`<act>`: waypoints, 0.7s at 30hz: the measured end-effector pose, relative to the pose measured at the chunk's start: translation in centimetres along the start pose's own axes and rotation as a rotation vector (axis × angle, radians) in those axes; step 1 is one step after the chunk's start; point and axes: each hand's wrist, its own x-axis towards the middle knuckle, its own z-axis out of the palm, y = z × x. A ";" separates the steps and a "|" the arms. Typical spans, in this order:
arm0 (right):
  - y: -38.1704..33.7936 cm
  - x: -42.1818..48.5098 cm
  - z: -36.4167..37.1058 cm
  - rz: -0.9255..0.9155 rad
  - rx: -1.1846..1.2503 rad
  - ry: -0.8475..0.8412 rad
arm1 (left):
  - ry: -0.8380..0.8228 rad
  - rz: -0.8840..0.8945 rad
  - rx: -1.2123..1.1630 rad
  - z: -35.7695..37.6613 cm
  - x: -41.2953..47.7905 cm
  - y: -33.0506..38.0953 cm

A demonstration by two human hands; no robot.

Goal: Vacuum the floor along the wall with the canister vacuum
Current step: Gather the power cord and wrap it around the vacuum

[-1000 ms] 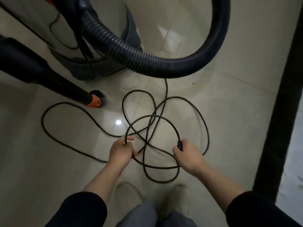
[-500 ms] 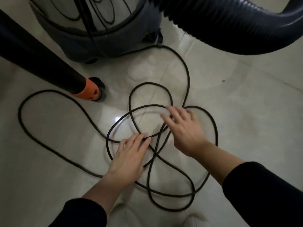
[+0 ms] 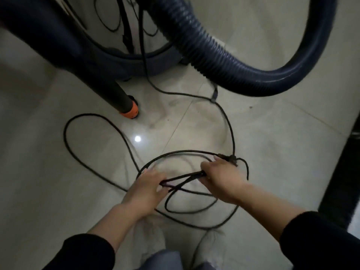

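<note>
The canister vacuum (image 3: 136,63) stands at the top of the head view, its grey base on the tiled floor. Its ribbed dark hose (image 3: 214,55) arcs across the upper right. A black wand with an orange collar (image 3: 130,112) slants down from the upper left, its tip close to the floor. The black power cord (image 3: 81,152) lies in tangled loops on the tiles. My left hand (image 3: 146,188) grips several strands of the cord. My right hand (image 3: 220,178) grips the same bundle a little to the right, with the loops stretched between both hands.
Pale glossy floor tiles (image 3: 272,133) fill the view, with a light reflection (image 3: 137,138) near the middle. A dark strip (image 3: 342,172) runs along the right edge. My feet in light slippers (image 3: 210,248) stand at the bottom, under the cord.
Half a second ago both hands lay flat and open on the loops; now both have closed round cord strands and lifted them. The camera has shifted back a little.
</note>
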 end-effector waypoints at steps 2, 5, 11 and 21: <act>-0.9 -3.5 -3.2 0.091 0.149 0.061 | -0.025 -0.019 -0.115 -3.4 -2.5 2.8; -2.9 -8.7 -8.4 0.154 0.409 0.162 | 0.007 -0.070 -0.177 -8.7 -6.5 7.9; -9.9 -19.5 -21.1 0.161 0.759 0.410 | 0.097 -0.107 -0.422 -18.6 -16.3 17.8; -18.2 -32.3 -40.7 0.064 0.833 0.730 | 0.010 0.063 -0.649 -35.5 -30.1 29.9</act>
